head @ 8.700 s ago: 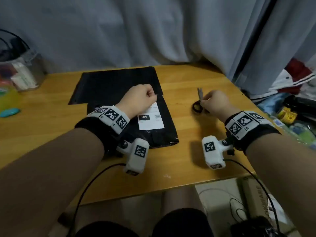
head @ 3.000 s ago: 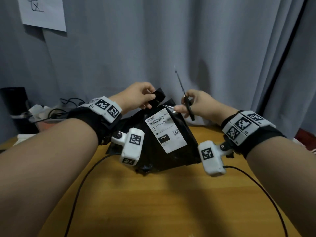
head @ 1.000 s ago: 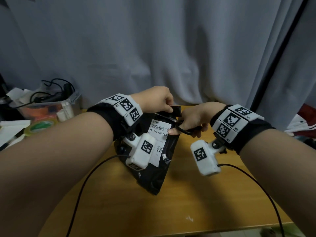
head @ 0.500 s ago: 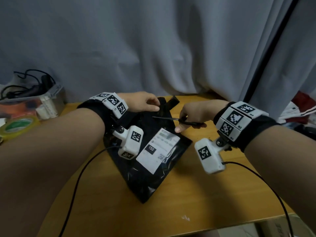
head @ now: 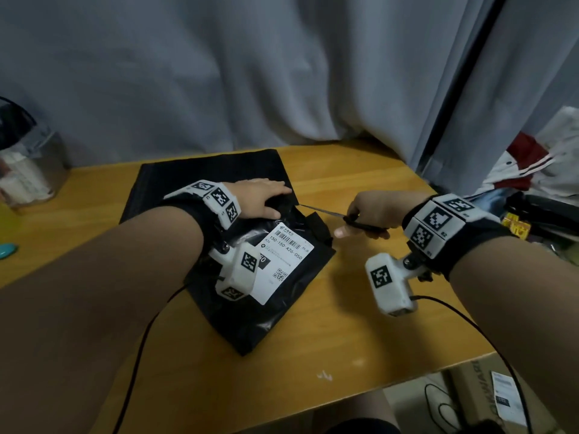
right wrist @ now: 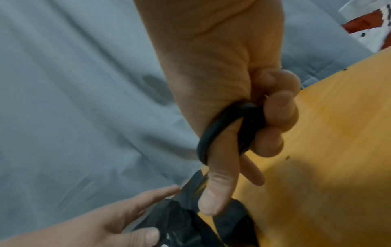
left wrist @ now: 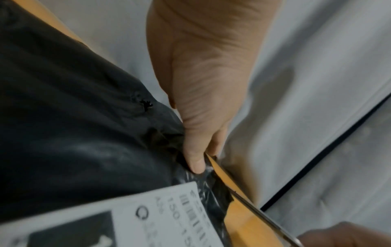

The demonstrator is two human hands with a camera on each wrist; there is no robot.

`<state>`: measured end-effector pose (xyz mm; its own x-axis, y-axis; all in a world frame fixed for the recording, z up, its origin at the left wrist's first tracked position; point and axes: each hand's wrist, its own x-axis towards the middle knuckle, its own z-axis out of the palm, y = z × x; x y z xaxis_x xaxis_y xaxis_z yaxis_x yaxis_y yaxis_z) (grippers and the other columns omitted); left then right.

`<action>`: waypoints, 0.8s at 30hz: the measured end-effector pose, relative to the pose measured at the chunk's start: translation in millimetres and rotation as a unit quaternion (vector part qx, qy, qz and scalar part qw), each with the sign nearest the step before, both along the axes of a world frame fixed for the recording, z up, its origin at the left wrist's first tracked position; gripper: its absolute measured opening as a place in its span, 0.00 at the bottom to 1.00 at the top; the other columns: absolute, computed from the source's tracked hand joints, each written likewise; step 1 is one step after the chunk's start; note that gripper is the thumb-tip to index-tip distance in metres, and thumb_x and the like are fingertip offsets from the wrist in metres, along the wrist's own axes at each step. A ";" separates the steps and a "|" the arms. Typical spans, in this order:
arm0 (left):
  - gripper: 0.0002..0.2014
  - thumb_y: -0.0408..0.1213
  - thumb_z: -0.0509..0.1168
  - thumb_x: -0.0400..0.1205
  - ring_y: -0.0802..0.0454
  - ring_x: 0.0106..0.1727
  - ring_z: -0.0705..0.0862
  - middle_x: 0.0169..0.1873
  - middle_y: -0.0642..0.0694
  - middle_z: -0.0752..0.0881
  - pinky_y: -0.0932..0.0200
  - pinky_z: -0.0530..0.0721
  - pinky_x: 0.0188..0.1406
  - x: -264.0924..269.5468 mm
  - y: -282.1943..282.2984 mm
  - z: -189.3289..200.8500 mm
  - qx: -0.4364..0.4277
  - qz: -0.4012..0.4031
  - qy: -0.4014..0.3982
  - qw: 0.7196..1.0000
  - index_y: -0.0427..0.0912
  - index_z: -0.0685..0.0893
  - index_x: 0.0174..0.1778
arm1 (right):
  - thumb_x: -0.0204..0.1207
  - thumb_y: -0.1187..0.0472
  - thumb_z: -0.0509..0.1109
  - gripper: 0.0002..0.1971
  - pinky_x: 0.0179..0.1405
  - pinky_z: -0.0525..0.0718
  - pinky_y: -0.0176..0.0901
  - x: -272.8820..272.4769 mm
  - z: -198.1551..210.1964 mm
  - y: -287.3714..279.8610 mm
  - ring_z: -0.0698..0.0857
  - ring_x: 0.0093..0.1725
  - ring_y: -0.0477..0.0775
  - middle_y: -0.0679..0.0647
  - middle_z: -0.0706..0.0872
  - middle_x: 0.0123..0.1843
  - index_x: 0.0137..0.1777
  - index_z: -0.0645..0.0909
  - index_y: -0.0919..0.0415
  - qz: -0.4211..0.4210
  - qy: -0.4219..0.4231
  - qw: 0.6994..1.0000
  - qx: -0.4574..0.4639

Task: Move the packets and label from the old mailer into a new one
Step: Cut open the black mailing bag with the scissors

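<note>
Scissors at the old mailer's top edge

My right hand has thumb and fingers curled through the scissors loops, blades reaching the old mailer. My left hand presses its top flat with straight fingers. It lies on the table, label up, partly over the new mailer.

the old mailer is glossy black, its label white with black barcode, digits and a qr square. a flat black mailer lies on the orange-yellow wooden table. the scissors have black handles and steel-grey blades. the curtain is pale grey-blue.
</note>
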<state>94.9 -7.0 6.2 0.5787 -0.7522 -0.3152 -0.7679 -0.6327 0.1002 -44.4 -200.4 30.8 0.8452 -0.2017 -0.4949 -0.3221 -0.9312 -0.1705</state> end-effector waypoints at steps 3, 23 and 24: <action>0.26 0.55 0.58 0.82 0.44 0.80 0.58 0.76 0.52 0.69 0.38 0.49 0.78 -7.1 -7.5 -8.0 0.005 -0.001 -0.039 0.999 0.60 0.63 0.78 | 0.74 0.36 0.65 0.29 0.25 0.71 0.39 -4.6 -9.9 -2.4 0.76 0.23 0.51 0.54 0.82 0.26 0.53 0.83 0.66 -0.011 -0.012 1.000 0.009; 0.10 0.47 0.66 0.80 0.53 0.48 0.80 0.39 0.53 0.85 0.55 0.69 0.59 -15.5 45.1 73.5 -0.185 0.019 -0.160 0.969 0.47 0.88 0.48 | 0.58 0.37 0.74 0.39 0.50 0.79 0.49 14.8 44.8 40.1 0.80 0.48 0.50 0.47 0.82 0.49 0.72 0.71 0.45 0.101 -0.025 0.985 0.137; 0.10 0.47 0.66 0.80 0.52 0.45 0.79 0.35 0.54 0.82 0.59 0.70 0.52 -17.2 48.1 79.1 -0.190 0.028 -0.160 0.968 0.46 0.88 0.47 | 0.62 0.39 0.75 0.35 0.48 0.78 0.46 16.2 48.3 40.5 0.80 0.45 0.49 0.47 0.82 0.46 0.70 0.74 0.46 0.092 -0.068 0.983 0.140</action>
<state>77.7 41.2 85.4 0.6434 -0.7439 0.1808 -0.7643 -0.6375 0.0968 -28.2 -159.9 79.0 0.9171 0.0890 -0.3886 -0.1089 -0.8817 -0.4590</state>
